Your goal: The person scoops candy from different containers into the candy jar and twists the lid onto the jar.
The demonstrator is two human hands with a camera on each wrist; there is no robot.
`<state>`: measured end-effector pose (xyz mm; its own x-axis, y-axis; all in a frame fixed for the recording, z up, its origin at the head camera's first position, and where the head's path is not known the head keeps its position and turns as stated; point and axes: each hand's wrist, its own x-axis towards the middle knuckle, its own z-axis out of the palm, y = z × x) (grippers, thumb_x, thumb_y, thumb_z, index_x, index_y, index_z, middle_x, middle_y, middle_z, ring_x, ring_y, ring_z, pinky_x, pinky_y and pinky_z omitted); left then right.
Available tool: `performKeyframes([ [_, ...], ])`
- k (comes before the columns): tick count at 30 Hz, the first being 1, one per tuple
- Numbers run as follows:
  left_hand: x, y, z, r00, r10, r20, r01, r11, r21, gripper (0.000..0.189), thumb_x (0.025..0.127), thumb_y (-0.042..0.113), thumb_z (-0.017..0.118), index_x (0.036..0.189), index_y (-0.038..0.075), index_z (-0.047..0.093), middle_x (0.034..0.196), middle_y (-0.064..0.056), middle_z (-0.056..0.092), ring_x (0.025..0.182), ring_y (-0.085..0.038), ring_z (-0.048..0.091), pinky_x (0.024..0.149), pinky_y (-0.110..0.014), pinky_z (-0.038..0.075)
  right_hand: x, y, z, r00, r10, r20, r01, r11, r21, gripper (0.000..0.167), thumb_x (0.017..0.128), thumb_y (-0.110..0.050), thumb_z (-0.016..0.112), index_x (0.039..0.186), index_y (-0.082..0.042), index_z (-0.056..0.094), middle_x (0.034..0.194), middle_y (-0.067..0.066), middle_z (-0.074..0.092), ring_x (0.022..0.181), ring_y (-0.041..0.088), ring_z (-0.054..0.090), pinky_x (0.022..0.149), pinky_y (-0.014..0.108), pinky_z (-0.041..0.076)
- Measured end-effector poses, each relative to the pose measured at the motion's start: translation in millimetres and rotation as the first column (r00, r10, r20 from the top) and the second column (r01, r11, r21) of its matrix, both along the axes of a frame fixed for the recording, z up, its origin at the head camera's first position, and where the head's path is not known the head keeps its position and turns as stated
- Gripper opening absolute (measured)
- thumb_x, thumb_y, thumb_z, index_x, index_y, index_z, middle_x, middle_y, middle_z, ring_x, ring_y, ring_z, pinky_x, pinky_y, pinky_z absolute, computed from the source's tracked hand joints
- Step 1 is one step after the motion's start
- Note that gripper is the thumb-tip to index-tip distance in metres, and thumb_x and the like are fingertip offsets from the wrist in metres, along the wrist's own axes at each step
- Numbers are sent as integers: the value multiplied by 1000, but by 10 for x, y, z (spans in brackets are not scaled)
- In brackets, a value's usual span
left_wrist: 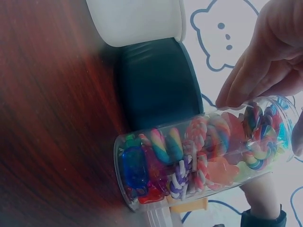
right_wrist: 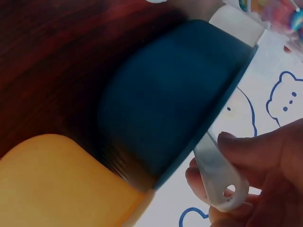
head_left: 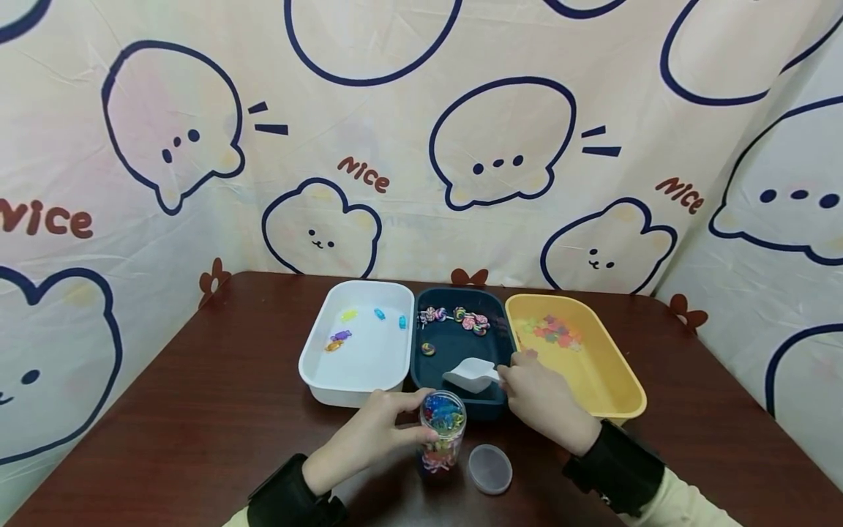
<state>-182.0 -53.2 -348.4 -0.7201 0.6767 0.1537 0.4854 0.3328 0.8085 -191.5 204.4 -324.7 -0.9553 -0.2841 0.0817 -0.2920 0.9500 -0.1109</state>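
My left hand (head_left: 388, 428) grips a clear jar (left_wrist: 189, 161) near its open top, thumb on one side and fingers on the other. Layers of colourful candy-shaped pieces (left_wrist: 220, 132) fill the jar nearly to the rim, blue ones on top. In my right hand (head_left: 543, 399) is the handle of a white scoop (head_left: 471, 375), pinched between thumb and fingers. The scoop's head lies over the near part of the dark blue tray (head_left: 431, 377); the tray's wall hides it in the right wrist view. Several swirl lollipop pieces (head_left: 474, 322) lie at the tray's far side, and one (head_left: 428, 349) sits nearer.
Left of the blue tray stands a white tray (head_left: 362, 377) with several small candy pieces (head_left: 339, 337). On the right, a yellow tray (head_left: 615, 388) holds pastel pieces (head_left: 556, 333). A round translucent lid (head_left: 490, 469) lies on the brown table (head_left: 217, 410) beside the jar.
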Motion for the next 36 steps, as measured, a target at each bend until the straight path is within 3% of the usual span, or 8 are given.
performKeyframes([
  [7,-4,8,-6,1000,11,10,-11,1000,-3,53,98,21,69,142,-5,56,131,-20,70,121,-33,67,102,-47,55,28,-7,-40,1000,4,10,-4,1000,18,9,96,-9,69,99,-1,72,74,5,47,67,17,42,50,25,38],
  [15,1,13,-25,999,19,-30,-19,1000,7,52,97,21,69,140,-5,58,128,-19,71,118,-31,69,99,-42,57,63,11,-18,1000,-2,12,2,997,72,29,93,-13,74,120,-2,72,83,7,58,72,16,46,53,25,45],
  [19,1,9,-31,1000,26,-11,-26,1000,7,52,97,21,70,141,-5,59,127,-19,72,116,-30,70,99,-42,57,78,30,8,999,-31,42,28,996,82,36,94,-15,74,127,-3,70,88,9,61,74,17,48,57,27,46],
  [24,-4,6,-39,1000,13,-2,-13,1000,11,52,96,20,71,141,-4,59,126,-18,73,113,-28,71,98,-40,58,125,87,58,996,-77,40,75,996,54,44,95,-22,73,133,-2,66,112,23,66,85,25,58,73,39,58],
  [26,-2,4,-40,1000,9,2,-9,1000,14,52,96,20,72,141,-4,59,126,-18,73,113,-28,70,98,-40,58,183,79,106,995,-99,4,99,995,5,41,95,-23,73,129,-1,69,113,21,66,87,25,59,76,40,59],
  [30,4,-4,-39,1000,14,24,-15,1000,19,52,96,20,72,140,-4,59,126,-18,72,114,-31,70,99,-44,57,356,-10,166,993,-91,-70,83,989,-119,16,93,-24,76,100,-10,76,86,1,58,74,12,51,62,27,48],
  [33,1,-15,-38,999,22,41,-23,1000,18,51,96,21,72,140,-2,60,125,-17,73,114,-30,70,100,-46,56,458,-73,109,1000,-4,-4,3,992,-130,14,91,-29,77,84,-19,70,78,-7,53,68,7,47,59,24,43],
  [36,-9,-17,-45,999,27,47,-28,999,25,50,96,21,72,139,-1,62,123,-16,74,111,-28,71,99,-45,57,488,-113,-47,981,85,172,-72,994,-84,19,87,-32,81,93,-18,70,83,-8,54,73,8,48,64,26,48],
])
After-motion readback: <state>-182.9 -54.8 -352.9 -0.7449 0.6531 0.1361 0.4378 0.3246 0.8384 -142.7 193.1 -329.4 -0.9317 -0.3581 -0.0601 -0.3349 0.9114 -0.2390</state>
